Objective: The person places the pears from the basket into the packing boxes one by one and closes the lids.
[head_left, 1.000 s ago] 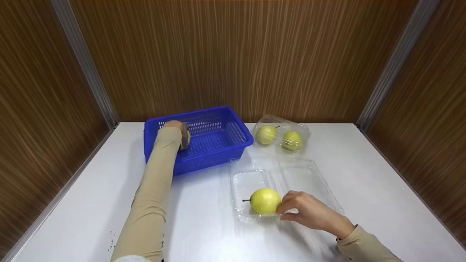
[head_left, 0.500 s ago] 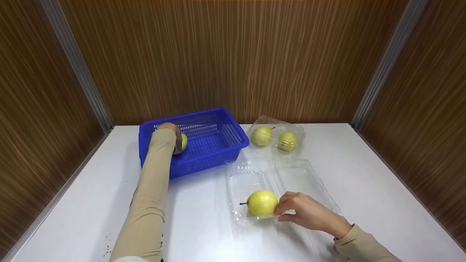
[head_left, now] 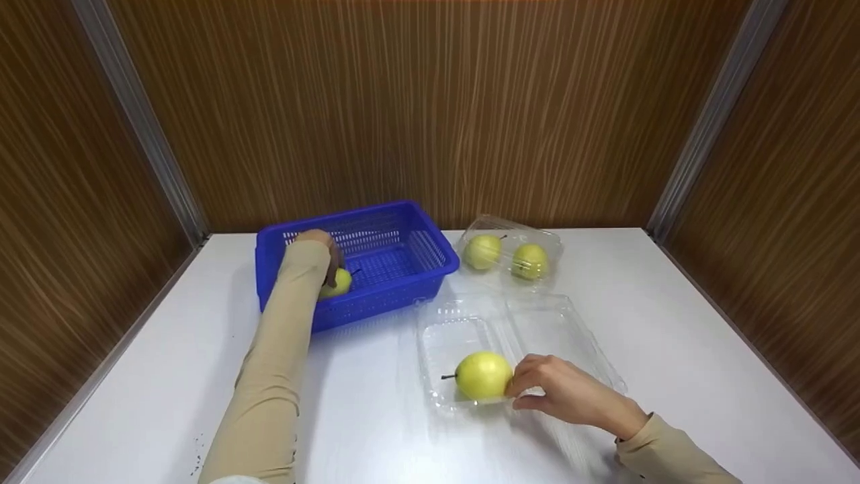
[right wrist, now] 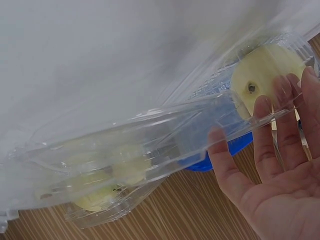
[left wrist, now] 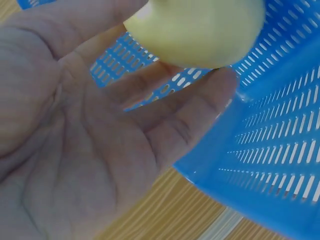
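Inside the blue basket (head_left: 386, 292), my left hand (head_left: 321, 245) holds a yellow-green pear (head_left: 338, 284) near the front wall. In the left wrist view, the fingers reach under that pear (left wrist: 200, 32) and the thumb lies at its upper side, partly cut off. Another pear (head_left: 483, 375) lies on its side in one half of an opened clear plastic clamshell box (head_left: 459, 329), its stem pointing left. My right hand (head_left: 568, 390) has its fingertips at this pear's right side, by the box's front edge, fingers loosely bent. The right wrist view shows the fingertips near the pear's bottom end (right wrist: 267, 70).
Behind the opened box stands another clear clamshell box (head_left: 507, 232), holding two pears (head_left: 483, 251). It sits just right of the basket. A wood-grain panel (head_left: 430, 114) closes off the back of the white table (head_left: 383, 417), with panels at both sides. Small dark specks lie at front left.
The pear in my left hand has shifted toward the basket's front wall, and its stem now shows. My right hand stays at the other pear. The view has shifted slightly.
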`<state>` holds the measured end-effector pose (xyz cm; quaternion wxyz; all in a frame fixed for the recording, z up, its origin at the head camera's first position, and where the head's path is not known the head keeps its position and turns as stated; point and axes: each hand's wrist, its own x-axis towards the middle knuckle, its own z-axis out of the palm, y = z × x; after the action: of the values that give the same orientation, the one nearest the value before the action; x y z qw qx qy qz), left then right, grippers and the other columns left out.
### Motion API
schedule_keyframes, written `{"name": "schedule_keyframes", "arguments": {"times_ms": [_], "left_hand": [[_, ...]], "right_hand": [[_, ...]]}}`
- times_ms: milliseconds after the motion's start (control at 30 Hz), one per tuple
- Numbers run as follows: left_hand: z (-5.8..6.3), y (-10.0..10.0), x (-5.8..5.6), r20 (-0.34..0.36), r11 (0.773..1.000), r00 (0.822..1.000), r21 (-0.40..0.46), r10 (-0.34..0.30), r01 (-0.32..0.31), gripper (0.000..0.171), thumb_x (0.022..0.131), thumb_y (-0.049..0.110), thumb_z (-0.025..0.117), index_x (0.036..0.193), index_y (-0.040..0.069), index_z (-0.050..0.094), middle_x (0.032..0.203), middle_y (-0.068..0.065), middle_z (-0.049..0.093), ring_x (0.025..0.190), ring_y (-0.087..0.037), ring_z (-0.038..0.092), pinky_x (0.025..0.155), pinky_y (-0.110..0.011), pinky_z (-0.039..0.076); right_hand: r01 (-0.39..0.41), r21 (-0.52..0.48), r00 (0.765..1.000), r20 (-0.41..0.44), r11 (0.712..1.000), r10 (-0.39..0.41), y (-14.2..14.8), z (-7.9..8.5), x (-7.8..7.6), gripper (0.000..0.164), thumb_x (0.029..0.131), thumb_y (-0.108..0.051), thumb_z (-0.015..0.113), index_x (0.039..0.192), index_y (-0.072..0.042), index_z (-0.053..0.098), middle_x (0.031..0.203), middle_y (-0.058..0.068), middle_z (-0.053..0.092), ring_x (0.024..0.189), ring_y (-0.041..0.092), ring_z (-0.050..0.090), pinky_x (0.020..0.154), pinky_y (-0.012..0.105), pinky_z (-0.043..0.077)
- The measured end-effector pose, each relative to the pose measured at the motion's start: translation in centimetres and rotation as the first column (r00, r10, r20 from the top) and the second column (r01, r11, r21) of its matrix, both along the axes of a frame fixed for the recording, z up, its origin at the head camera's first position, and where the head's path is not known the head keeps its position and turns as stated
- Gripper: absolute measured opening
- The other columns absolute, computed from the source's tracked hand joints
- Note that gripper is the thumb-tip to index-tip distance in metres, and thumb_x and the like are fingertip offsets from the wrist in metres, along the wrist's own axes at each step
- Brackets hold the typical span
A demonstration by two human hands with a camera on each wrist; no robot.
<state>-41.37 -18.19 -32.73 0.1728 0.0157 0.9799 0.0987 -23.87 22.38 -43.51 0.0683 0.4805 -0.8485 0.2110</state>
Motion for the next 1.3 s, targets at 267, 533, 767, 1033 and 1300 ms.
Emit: {"name": "schedule_keyframes", "arguments": {"times_ms": [267, 533, 767, 1033, 1300], "left_hand": [[-0.6, 0.3, 0.7, -0.036, 0.991, 0.999, -0.127, -0.039, 0.034, 0.050, 0.074, 0.010, 0.083, 0.122, 0.011, 0.070, 0.136, -0.015, 0.059, 0.128, -0.036, 0.053, 0.105, -0.049, 0.045], [-1.5, 0.5, 1.9, -0.184, 0.972, 0.973, -0.210, -0.141, 0.101, 0.023, 0.074, 0.004, 0.078, 0.096, 0.004, 0.077, 0.097, -0.014, 0.072, 0.088, -0.026, 0.065, 0.084, -0.041, 0.057], [-1.6, 0.4, 1.8, -0.165, 0.931, 0.956, -0.315, -0.244, 0.184, 0.023, 0.072, 0.004, 0.080, 0.095, 0.005, 0.078, 0.099, -0.012, 0.073, 0.095, -0.027, 0.068, 0.084, -0.040, 0.057], [-1.9, 0.4, 1.5, -0.148, 0.951, 0.972, -0.278, -0.184, 0.138, 0.017, 0.076, 0.004, 0.077, 0.093, 0.002, 0.077, 0.101, -0.015, 0.072, 0.097, -0.029, 0.067, 0.087, -0.043, 0.056], [-1.7, -0.3, 1.6, -0.092, 0.928, 0.973, -0.330, -0.214, 0.173, 0.023, 0.077, 0.007, 0.075, 0.099, 0.005, 0.077, 0.107, -0.013, 0.071, 0.098, -0.027, 0.066, 0.088, -0.041, 0.056]], "right_hand": [[-0.010, -0.005, 1.000, -0.005, 1.000, 0.010, -0.2, 0.0, 0.0, 0.014, 0.078, -0.011, 0.080, 0.091, -0.014, 0.077, 0.088, -0.007, 0.071, 0.085, 0.008, 0.063, 0.075, 0.026, 0.053], [0.008, -0.002, 1.000, 0.005, 1.000, -0.008, -0.4, 0.0, -0.1, 0.013, 0.079, -0.013, 0.079, 0.092, -0.014, 0.077, 0.088, -0.008, 0.072, 0.087, 0.008, 0.063, 0.076, 0.027, 0.053], [0.020, 0.009, 1.000, 0.017, 1.000, -0.020, -0.3, 0.0, -0.1, 0.014, 0.080, -0.014, 0.079, 0.093, -0.015, 0.078, 0.089, -0.008, 0.072, 0.087, 0.009, 0.063, 0.076, 0.027, 0.054], [0.010, 0.003, 1.000, 0.012, 1.000, -0.010, -0.4, -0.1, -0.4, 0.014, 0.079, -0.013, 0.079, 0.093, -0.015, 0.078, 0.089, -0.008, 0.072, 0.087, 0.009, 0.063, 0.076, 0.026, 0.054], [0.000, 0.000, 1.000, 0.010, 1.000, 0.000, -0.7, -0.2, -0.7, 0.014, 0.079, -0.013, 0.079, 0.093, -0.014, 0.078, 0.089, -0.007, 0.072, 0.087, 0.009, 0.063, 0.076, 0.026, 0.054]]}}
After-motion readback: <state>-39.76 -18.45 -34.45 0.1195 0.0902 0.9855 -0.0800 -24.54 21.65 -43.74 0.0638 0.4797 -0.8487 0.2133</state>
